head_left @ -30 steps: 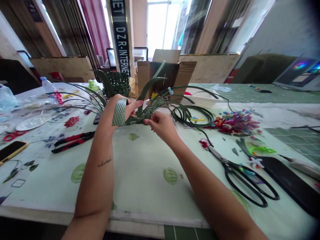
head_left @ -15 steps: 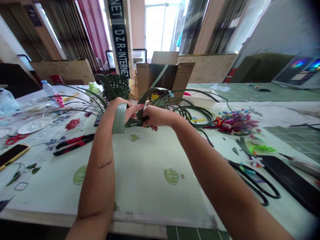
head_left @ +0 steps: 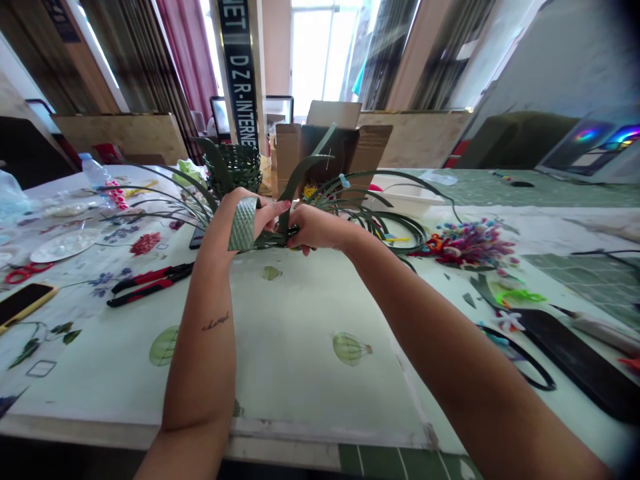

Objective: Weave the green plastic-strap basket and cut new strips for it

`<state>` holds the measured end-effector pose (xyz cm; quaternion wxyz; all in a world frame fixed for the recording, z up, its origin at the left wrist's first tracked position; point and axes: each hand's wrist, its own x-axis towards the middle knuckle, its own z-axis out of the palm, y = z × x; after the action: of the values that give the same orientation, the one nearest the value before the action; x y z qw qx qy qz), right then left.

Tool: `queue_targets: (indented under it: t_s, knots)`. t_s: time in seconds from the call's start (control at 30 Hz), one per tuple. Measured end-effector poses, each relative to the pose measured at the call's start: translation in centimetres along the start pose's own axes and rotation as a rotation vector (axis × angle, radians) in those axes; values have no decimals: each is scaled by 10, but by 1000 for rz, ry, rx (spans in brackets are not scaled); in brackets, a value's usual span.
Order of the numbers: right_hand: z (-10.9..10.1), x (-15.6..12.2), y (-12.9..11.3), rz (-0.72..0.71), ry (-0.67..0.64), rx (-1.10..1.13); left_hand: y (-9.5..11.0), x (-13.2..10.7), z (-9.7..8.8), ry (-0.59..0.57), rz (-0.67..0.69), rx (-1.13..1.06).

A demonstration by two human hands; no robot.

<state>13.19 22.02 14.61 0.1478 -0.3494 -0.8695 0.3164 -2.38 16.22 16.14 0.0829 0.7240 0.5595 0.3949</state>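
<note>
A dark green woven piece (head_left: 270, 241) of flat strips lies at the far middle of the table, long strip ends fanning out left and right. My left hand (head_left: 267, 213) grips it from the left, thumb against a wide green strip (head_left: 296, 183) that rises and bends right at its tip. Beside it, my right hand (head_left: 315, 227) is closed, its fingers pinched at the foot of that strip. The fingertips are partly hidden. A pale green patterned band (head_left: 243, 225) crosses my left wrist. Behind stands a dark green woven basket (head_left: 235, 167).
Red-handled pliers (head_left: 150, 283), a phone (head_left: 25, 305) and red scissors (head_left: 29, 272) lie left. An open cardboard box (head_left: 370, 157) stands behind. To the right are coiled strips (head_left: 415, 227), colourful fuzzy stems (head_left: 473, 243), black-handled scissors (head_left: 537, 370) and a glue gun (head_left: 600, 330).
The wide strip, earlier arched low to the right, now stands taller with its tip bending right. My hands keep their hold on the woven piece, the right fingers slightly shifted.
</note>
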Motion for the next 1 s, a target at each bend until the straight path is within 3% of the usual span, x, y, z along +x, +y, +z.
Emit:
queue_targets:
  t_s: [0.47, 0.87, 1.0]
  knots:
    - [3, 1, 1, -7, 45, 76, 4, 0, 0, 2, -36, -16]
    - [-8, 7, -2, 8, -23, 1, 8, -2, -1, 42, -66, -39]
    - [-6, 3, -4, -71, -51, 47, 7, -1, -3, 42, -74, -51]
